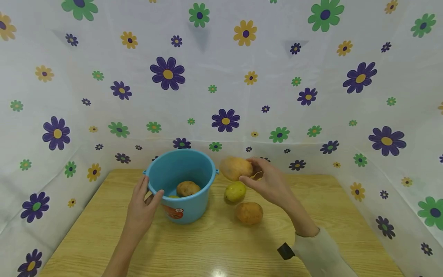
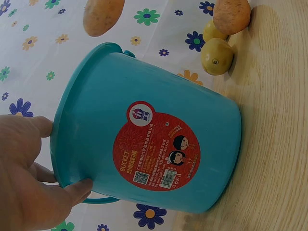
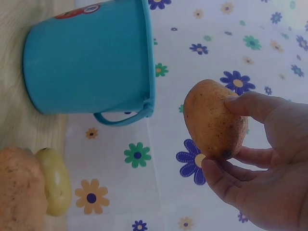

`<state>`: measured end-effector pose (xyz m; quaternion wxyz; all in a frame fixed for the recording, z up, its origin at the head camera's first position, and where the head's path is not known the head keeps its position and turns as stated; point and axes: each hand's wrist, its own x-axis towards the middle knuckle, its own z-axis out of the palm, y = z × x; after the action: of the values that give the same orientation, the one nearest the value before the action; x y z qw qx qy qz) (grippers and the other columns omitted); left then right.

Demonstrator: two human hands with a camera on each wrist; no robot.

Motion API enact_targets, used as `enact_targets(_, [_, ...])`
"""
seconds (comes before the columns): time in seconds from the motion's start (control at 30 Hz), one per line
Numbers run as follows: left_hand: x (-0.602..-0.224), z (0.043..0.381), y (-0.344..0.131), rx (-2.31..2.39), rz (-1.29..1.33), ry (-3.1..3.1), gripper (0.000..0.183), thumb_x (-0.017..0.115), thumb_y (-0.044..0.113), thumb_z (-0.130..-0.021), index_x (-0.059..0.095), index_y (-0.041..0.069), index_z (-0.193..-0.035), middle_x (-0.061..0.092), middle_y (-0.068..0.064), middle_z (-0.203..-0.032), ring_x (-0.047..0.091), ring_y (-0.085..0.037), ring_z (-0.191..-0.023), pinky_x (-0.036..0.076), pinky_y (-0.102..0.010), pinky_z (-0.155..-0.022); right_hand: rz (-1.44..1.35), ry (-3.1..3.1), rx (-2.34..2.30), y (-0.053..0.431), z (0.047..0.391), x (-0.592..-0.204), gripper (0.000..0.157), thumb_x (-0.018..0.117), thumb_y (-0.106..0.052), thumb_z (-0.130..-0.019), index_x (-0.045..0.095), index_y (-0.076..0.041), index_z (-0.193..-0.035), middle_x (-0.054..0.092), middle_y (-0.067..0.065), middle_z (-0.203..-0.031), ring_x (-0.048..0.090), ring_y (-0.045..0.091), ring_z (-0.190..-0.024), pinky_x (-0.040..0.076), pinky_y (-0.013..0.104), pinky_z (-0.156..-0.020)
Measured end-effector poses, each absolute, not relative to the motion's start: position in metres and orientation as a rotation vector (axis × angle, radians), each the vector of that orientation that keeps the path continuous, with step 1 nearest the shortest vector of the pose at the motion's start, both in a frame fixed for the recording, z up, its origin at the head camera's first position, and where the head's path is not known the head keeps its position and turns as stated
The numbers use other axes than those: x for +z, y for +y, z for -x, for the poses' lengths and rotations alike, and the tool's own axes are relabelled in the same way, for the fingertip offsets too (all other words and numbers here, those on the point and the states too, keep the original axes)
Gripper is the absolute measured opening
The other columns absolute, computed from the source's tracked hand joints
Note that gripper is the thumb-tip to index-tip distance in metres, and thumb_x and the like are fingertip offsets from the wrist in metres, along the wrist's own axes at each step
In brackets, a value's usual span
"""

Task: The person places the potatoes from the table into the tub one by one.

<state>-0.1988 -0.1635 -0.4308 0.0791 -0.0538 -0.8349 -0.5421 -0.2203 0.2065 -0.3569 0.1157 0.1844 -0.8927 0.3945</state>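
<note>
My left hand (image 1: 141, 207) grips the near left rim of a blue plastic bucket (image 1: 194, 207), which stands upright with a red label on its side. Inside the bucket lie a brown potato (image 1: 188, 189) and a bit of something yellow, mostly hidden by the wall. To the right of the bucket my right hand (image 1: 271, 181) holds another potato (image 1: 236, 168) in the air between thumb and fingers, about level with the rim. Below it on the table sit a yellow-green lemon (image 1: 235, 191) and a potato (image 1: 249, 213). The left wrist view shows a second yellow fruit (image 2: 211, 31) beside that lemon.
Everything rests on a light wooden table (image 1: 214, 246). A white cloth (image 1: 221, 100) printed with flowers rises behind it and along both sides. The bucket's handle (image 3: 122, 120) hangs at its far side. A small black object (image 1: 285, 251) is at my right sleeve.
</note>
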Motion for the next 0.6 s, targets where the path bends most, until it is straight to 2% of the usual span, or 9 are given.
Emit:
enact_targets(0.17, [-0.43,0.198,-0.163,-1.62,0.155,-2.5,0.08,0.056,0.03,-0.109,0.007,0.001,-0.165,0.001,-0.02,-0.171,0.023,-0.046,-0.152,0.035,-0.048,-0.117,-0.594,-2.608,1.144,0.192,0.225,-0.348,0.053,0.081,-0.026,-0.092,0.061,-0.003,-0.135,0.069,0.008,-0.112,0.067,0.025,-0.096,0.062,0.034,-0.083])
enact_targets(0.6, [-0.43,0.199,-0.163,-1.628,0.142,-2.504,0.08,0.056,0.029,-0.109,0.006,0.002,-0.165,0.002,-0.019,-0.171,0.022,-0.046,-0.152,0.035,-0.049,-0.118,-0.718,-2.62,1.207,0.155,0.244,-0.339,0.051,0.08,-0.022,-0.092,0.061,0.001,-0.134,0.067,0.009,-0.108,0.065,0.022,-0.092,0.062,0.03,-0.082])
